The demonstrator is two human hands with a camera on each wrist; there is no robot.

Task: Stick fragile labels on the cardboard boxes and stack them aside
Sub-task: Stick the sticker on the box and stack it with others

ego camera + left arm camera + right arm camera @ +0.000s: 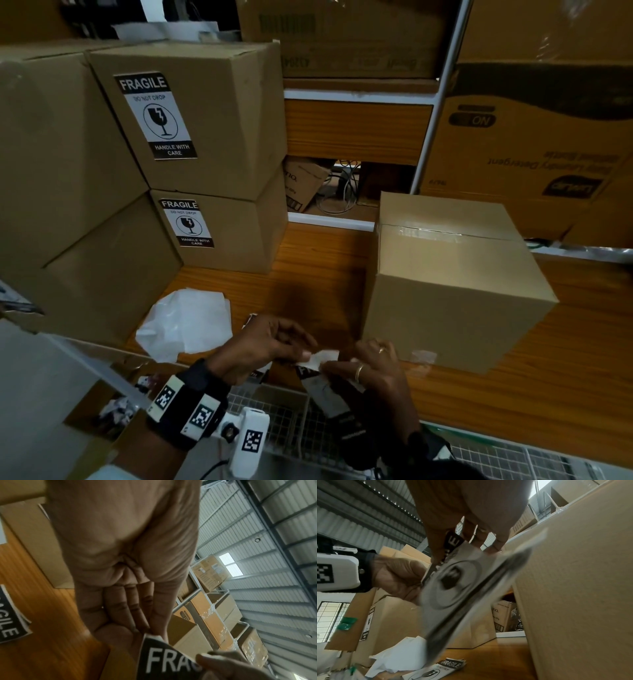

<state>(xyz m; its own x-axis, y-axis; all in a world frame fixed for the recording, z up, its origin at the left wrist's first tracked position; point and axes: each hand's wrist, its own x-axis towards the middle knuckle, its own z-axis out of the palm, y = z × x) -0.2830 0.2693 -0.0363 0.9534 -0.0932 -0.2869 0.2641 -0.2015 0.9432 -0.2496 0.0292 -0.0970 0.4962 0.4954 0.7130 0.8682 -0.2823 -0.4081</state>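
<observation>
Both hands hold one black-and-white fragile label (320, 364) low over the table's front edge. My left hand (305, 353) pinches its top corner by the word FRAGILE (164, 655). My right hand (330, 368) pinches the same end with thumb and fingers, and in the right wrist view the sheet (453, 582) looks parted into two layers there. A plain sealed cardboard box (455, 291) stands just right of the hands, its near face bare. At the left, two stacked boxes carry fragile labels: the upper box (222, 102) and the lower box (246, 236).
Crumpled white backing sheets (188, 322) lie on the wooden table (325, 267) left of the hands. Spare fragile labels (443, 669) lie on the table under my left hand. More cartons and a white shelf frame (424, 137) stand behind. A wire basket (284, 421) sits below the table edge.
</observation>
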